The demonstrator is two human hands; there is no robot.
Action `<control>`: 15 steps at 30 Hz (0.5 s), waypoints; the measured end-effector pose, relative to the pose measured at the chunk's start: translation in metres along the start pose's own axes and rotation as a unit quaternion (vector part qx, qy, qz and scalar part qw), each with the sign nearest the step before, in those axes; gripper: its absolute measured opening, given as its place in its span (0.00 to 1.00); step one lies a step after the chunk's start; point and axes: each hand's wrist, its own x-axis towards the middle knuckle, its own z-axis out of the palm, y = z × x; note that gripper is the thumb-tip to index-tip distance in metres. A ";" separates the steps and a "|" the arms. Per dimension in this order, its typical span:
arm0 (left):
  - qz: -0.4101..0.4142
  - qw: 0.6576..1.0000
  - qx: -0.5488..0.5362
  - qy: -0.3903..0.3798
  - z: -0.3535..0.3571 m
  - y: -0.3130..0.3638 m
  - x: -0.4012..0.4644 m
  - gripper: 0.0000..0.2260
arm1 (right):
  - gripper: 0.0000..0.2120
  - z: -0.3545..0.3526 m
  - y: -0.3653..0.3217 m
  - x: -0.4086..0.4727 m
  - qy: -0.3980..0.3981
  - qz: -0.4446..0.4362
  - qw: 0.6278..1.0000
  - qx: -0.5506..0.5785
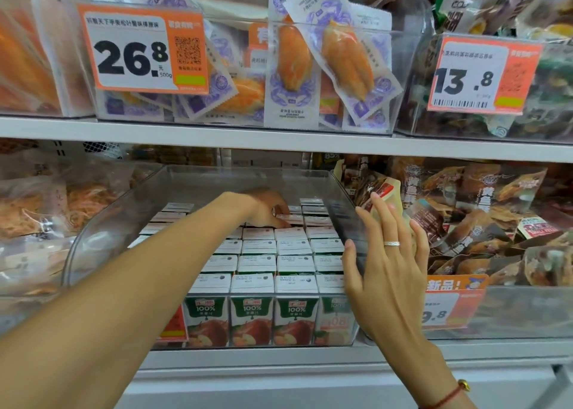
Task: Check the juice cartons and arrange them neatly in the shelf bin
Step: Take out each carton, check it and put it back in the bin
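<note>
Head view: two white shelf boards [279, 142] carry a row of clear plastic bins. On the lower shelf the central clear bin [102, 231] holds the juice cartons [257, 264], packed upright in tight rows, white tops showing and the green-and-white apple fronts of the first row pressed against the bin's front wall. The rows run four across at the front; at the rear some carton tops sit unevenly, and open floor remains between the last row and the back wall. Overhead room is limited by the upper shelf board. To the right, a neighbouring bin holds brown snack packets [483, 222], heaped above its rim; to the left, a bin of pale shredded snack bags [37, 210]. On the upper shelf, a clear bin holds white-and-purple packets of orange crab-style sticks [322, 64], some leaning over the front edge, with an orange price tag [142, 50] reading 26.8 and a second tag [483, 76] reading 13.8. The left hand [266, 208] reaches deep into the bin, fingers curled down onto a carton top in a rear row — whether it grips that carton or only presses it cannot be told. The right hand [387, 253], wearing a ring, is open with fingers spread, flat against the bin's right wall — grasping nothing.
</note>
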 end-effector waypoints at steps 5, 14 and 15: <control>-0.004 0.977 -0.149 0.153 0.004 -0.004 -0.020 0.22 | 0.22 -0.008 -0.001 0.003 -0.034 0.002 0.999 0.010; -0.035 0.756 -0.539 0.371 0.023 0.023 -0.120 0.11 | 0.16 -0.051 -0.023 0.020 -0.098 0.057 0.985 0.128; -0.038 0.737 -0.565 0.369 0.026 0.026 -0.135 0.11 | 0.13 -0.057 -0.031 0.022 -0.093 0.053 0.983 0.147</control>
